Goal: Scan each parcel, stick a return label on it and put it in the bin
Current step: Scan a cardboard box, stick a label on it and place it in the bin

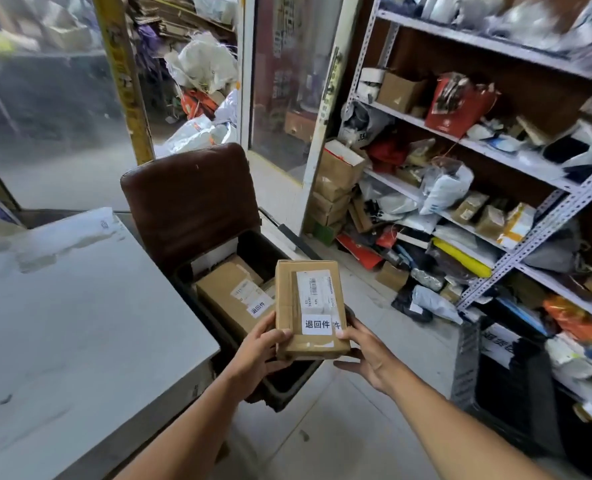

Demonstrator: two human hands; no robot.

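brown parcel [310,308], white return label [317,324] stuck on, gripped by left hand [258,351] and right hand [367,356].

Two bare forearms rose from the bottom of the frame, no sleeves, watch or rings showing. The left hand [259,355] and right hand [369,358] wore no gloves.

top shelf [495,39] blurred, shipping label [315,289] unreadable
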